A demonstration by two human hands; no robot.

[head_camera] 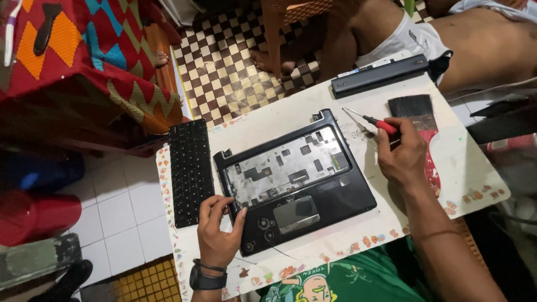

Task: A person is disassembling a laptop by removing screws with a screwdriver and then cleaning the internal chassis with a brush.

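Fingers (224, 202) of my left hand (217, 234) rest spread on the laptop base (296, 187) near the table's (470, 168) front edge, steadying it, while my right hand (401, 156) is clamped on a screwdriver (372, 120).

A white table (358, 235) bears an opened laptop base (296, 182), keyboard (190, 165), battery (380, 75) and brush (422, 128).
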